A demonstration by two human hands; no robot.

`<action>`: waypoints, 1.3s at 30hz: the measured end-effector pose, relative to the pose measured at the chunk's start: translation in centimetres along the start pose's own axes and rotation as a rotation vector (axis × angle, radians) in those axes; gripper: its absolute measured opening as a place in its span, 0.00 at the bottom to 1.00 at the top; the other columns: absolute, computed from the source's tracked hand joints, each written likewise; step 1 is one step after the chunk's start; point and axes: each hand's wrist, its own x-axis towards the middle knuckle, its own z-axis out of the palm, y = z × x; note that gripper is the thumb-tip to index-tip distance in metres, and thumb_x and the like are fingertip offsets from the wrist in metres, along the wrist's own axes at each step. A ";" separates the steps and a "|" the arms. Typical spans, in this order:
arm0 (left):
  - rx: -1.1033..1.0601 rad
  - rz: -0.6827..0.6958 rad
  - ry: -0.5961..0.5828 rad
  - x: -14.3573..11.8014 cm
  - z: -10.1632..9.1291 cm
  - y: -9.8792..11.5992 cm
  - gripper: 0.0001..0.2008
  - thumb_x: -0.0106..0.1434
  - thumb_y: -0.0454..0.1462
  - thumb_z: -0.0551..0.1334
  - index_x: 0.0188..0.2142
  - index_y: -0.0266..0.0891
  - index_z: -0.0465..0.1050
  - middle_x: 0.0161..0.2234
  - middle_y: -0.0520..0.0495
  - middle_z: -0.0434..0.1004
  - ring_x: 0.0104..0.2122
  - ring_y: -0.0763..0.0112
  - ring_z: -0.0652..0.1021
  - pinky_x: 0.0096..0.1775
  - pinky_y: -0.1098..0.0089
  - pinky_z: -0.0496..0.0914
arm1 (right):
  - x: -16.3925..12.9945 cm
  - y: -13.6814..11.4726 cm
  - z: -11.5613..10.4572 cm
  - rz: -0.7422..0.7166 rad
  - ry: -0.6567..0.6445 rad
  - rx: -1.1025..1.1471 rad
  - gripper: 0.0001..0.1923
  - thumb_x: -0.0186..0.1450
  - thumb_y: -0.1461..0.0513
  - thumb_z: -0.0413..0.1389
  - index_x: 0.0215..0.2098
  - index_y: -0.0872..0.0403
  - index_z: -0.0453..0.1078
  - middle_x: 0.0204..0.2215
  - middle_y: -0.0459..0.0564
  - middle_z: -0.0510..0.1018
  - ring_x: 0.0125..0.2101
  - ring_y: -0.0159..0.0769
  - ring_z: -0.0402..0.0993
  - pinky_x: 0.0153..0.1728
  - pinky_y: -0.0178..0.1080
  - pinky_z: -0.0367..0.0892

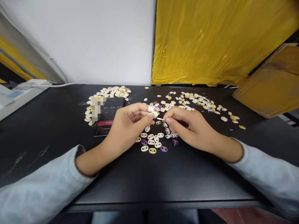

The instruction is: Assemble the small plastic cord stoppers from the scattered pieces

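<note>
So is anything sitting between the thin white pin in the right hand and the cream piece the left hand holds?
Nothing visible: the white pin points straight at the cream piece, with only a small open gap between them.

Phone left part pixelated; sleeves cut off by frame bottom.

On the table the phone lies left of the left hand, a heap of beads behind it — a wider scatter behind the right hand, a small cluster between and below both.
</note>
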 end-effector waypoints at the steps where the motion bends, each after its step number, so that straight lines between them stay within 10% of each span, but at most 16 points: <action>1: 0.002 -0.005 0.000 0.0 0.0 0.0 0.06 0.58 0.37 0.71 0.34 0.38 0.78 0.27 0.50 0.81 0.28 0.70 0.81 0.33 0.72 0.75 | 0.0 0.0 0.0 -0.004 0.006 -0.003 0.08 0.71 0.63 0.50 0.35 0.53 0.67 0.24 0.43 0.70 0.25 0.30 0.67 0.30 0.34 0.59; 18: -0.023 -0.026 -0.153 -0.1 -0.2 -0.2 0.04 0.59 0.33 0.69 0.34 0.35 0.78 0.29 0.50 0.81 0.28 0.72 0.82 0.35 0.73 0.78 | -0.1 0.4 -0.2 -0.099 -0.042 -0.061 0.06 0.69 0.65 0.51 0.36 0.54 0.69 0.23 0.41 0.70 0.22 0.28 0.65 0.27 0.33 0.57; 39: -0.044 -0.016 -0.070 0.2 0.4 -0.6 0.05 0.59 0.34 0.69 0.32 0.35 0.75 0.27 0.51 0.80 0.28 0.75 0.80 0.32 0.76 0.74 | -0.1 -0.4 0.3 0.091 0.034 0.007 0.08 0.71 0.63 0.49 0.46 0.51 0.66 0.20 0.38 0.65 0.19 0.28 0.61 0.25 0.33 0.56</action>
